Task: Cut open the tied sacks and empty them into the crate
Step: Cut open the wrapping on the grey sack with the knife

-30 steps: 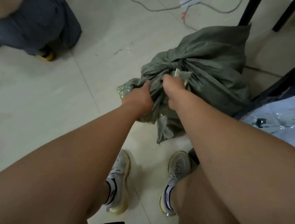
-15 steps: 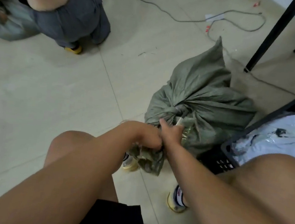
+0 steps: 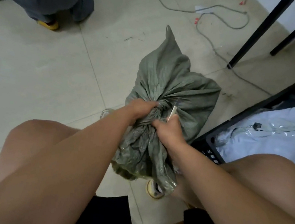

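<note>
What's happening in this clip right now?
A seated person is working on a grey-green woven sack on the tiled floor. The left hand grips the bunched neck at the tie, while the right hand holds a small cutter with its tip at the knot. The sack looks still tied. A black crate beside it already holds pale plastic parcels.
</note>
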The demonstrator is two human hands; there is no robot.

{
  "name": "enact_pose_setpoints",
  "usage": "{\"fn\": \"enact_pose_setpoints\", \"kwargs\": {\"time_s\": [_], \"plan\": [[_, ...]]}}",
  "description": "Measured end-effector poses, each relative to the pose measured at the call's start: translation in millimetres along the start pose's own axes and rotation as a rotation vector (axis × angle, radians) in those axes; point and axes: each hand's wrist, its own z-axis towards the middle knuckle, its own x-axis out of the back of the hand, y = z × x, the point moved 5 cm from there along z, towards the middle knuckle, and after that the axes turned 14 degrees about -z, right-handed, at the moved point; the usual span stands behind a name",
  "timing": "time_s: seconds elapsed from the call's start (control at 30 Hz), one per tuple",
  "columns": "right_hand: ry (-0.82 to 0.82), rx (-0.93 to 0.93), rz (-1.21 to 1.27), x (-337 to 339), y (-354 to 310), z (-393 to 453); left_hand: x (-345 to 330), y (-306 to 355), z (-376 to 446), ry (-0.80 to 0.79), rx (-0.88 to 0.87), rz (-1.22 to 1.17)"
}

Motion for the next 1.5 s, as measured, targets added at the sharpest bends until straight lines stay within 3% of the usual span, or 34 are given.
{"fn": "enact_pose_setpoints", "kwargs": {"time_s": [0.17, 0.37, 0.5, 0.9, 1.07, 1.3, 1.5], "plan": [[-0.072, 0.075, -0.298, 31.2, -19.7, 2.4, 3.0, -0.3, -12.2, -0.087, 0.112, -0.224], [-0.179, 0.259, -0.672, 65.1, -54.5, 3.4, 17.6, -0.6, -23.0, 0.052, 0.004, -0.349], [-0.211, 0.333, -0.719, 64.0, -61.6, -1.2, 19.0, -16.9, -27.5, 0.118, -0.025, -0.395], [-0.220, 0.406, -0.879, 57.6, -45.7, 19.2, -3.5, -37.5, -4.3, 0.032, 0.283, -0.564], [-0.221, 0.420, -0.866, 44.9, -48.0, 33.8, -11.6, -36.1, 0.8, -0.031, 0.277, -0.527], [-0.202, 0.382, -0.718, 19.1, -44.3, 54.5, -26.0, -44.2, 17.2, -0.064, 0.196, -0.671], [-0.194, 0.369, -0.777, 20.8, -33.9, 59.5, -26.7, -53.5, 29.4, -0.038, 0.128, -0.745]]}}
